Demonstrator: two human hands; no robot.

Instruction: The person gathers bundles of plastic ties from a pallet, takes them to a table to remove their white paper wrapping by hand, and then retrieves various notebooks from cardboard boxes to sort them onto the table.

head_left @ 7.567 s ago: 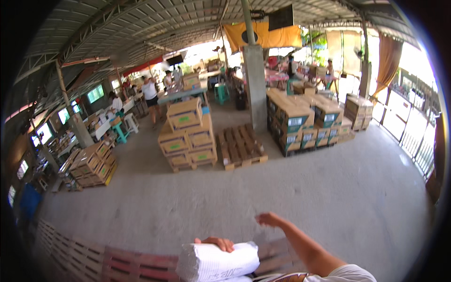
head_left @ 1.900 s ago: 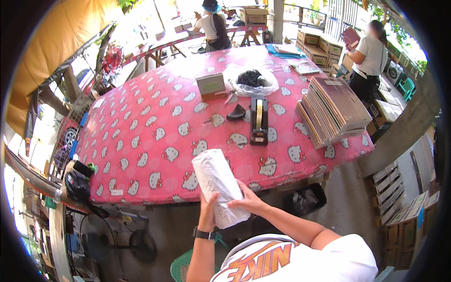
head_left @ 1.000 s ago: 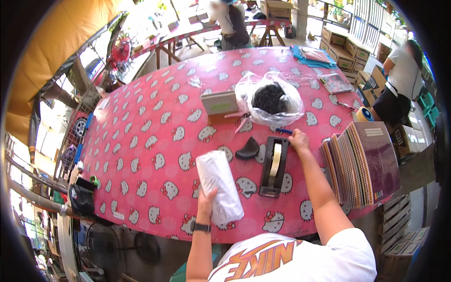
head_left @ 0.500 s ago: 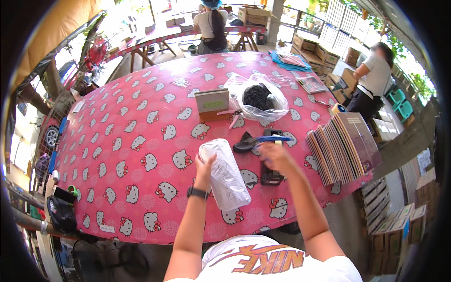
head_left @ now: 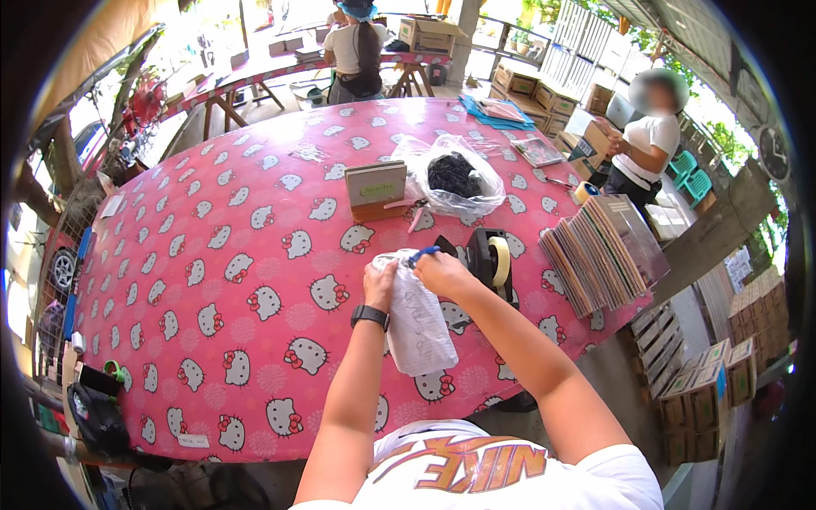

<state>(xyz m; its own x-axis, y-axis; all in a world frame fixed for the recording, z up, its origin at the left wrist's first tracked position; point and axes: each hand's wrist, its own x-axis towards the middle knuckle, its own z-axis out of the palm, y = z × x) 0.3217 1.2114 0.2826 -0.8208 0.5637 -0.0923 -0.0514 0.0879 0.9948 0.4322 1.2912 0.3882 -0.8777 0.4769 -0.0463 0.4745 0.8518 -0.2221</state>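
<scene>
A white wrapped package (head_left: 418, 336) with handwriting on it lies lengthwise on the pink patterned table before me. My left hand (head_left: 380, 287) grips its far left corner, fingers closed on the wrapping. At the far right corner, my right hand (head_left: 445, 275) closes around a small blue tool (head_left: 422, 254), whose working end touches or nearly touches the package; its exact kind is too small to make out. Just beyond the right hand sits a black tape dispenser (head_left: 481, 252) with a cream tape roll (head_left: 499, 262). A dark object beside it is partly hidden.
Farther back are a card stack in a wooden stand (head_left: 374, 211), pink-handled pliers (head_left: 415, 212) and a clear plastic bag (head_left: 489, 200) of black stringy material. Booklets (head_left: 595, 259) stand stacked at right. Co-workers (head_left: 650, 144) stand beyond the table, one handling a carton (head_left: 592, 144).
My right hand has come left from over the tape dispenser to the package with the blue tool. My left hand now bunches the package's far end. The co-worker at right has turned.
</scene>
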